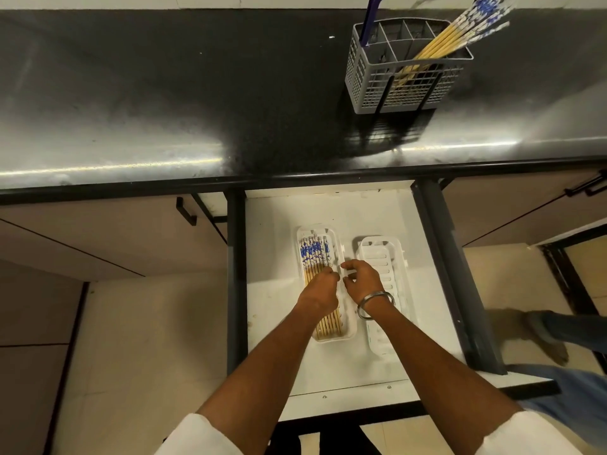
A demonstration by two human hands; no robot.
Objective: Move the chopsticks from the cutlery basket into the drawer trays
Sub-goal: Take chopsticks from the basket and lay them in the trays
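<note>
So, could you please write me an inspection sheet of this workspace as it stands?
Surface: dark countertop, glossy; white drawer pulled open below.
Job's things: cutlery basket on the countertop holds chopsticks; left tray holds a row of chopsticks; right tray shows none.
Clutter: nothing seen.
Grippers: left hand rests on the left tray's chopsticks; right hand beside it, fingers curled, holding nothing visible, bangle on the wrist.
Cables: nothing seen.
Surroundings: cabinet doors, tiled floor, someone's foot at right.

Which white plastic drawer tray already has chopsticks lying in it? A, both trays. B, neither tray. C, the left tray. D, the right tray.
C: the blue-patterned wooden chopsticks lie in the left white plastic tray, while the right white plastic tray shows only its bare slotted floor.
</note>
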